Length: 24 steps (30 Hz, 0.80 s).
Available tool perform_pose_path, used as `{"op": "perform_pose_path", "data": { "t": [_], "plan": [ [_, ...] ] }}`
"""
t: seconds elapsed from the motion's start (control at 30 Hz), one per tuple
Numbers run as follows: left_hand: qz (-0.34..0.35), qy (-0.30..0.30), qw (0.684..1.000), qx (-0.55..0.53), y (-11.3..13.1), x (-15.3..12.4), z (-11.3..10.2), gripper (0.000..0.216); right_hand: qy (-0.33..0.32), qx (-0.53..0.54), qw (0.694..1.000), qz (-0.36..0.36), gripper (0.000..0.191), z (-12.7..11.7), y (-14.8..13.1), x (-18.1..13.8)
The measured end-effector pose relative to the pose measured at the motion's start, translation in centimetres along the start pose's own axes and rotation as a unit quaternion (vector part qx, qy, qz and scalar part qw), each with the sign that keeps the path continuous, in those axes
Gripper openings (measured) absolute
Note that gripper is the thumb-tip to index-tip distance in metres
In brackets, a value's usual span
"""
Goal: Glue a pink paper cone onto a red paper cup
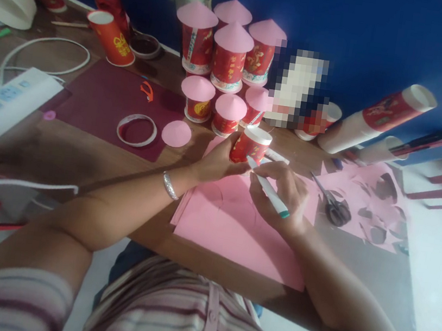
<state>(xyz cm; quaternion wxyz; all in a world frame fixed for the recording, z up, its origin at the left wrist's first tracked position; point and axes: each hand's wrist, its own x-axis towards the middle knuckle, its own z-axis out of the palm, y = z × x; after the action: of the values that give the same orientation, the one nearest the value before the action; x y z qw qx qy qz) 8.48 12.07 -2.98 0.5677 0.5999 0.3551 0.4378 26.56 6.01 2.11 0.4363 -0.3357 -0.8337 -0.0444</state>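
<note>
Near the centre of the frame, a red paper cup [248,146] is grasped by the left hand [218,161], its white rim tilted toward the upper right. A white marker [270,191] (its rear end is coloured green) is gripped between the fingers of the right hand [289,194], just right of centre. The marker's tip is brought to the lower side of the cup; whether it touches cannot be told. A silver bracelet [171,185] is worn on the left wrist.

Beneath both hands, pink sheets [231,235] are laid on the wooden table [149,207], with faint curved lines seen on the top one. At the right of the frame, dark-handled scissors [337,210] are rested on cut pink scraps [360,185]. At the upper centre, red cups [229,67] are grouped, each topped by a pink cone. Left of centre, a white ring [119,130] is placed on a dark red sheet [99,96], and a loose pink cone [177,133] is seen beside it. At the upper left, an orange-red cup [114,44] is leaned to one side.
</note>
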Motion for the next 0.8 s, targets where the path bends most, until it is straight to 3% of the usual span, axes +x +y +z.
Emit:
{"op": "perform_pose_path", "data": {
  "t": [0.37,0.67,0.8],
  "plan": [
    [0.004,-0.017,0.999,-0.033,0.64,-0.17,0.35,0.071,0.056,-0.009,0.998,0.003,0.023,-0.30,0.46,0.31],
    [0.017,-0.015,1.000,-0.011,0.53,-0.10,0.28,0.070,0.039,-0.025,0.999,0.004,0.017,-0.34,0.28,0.30],
    [0.000,0.001,1.000,0.013,0.19,-0.13,0.19,0.075,0.004,-0.004,0.999,-0.037,0.015,-0.19,0.45,-0.17]
  ]
}}
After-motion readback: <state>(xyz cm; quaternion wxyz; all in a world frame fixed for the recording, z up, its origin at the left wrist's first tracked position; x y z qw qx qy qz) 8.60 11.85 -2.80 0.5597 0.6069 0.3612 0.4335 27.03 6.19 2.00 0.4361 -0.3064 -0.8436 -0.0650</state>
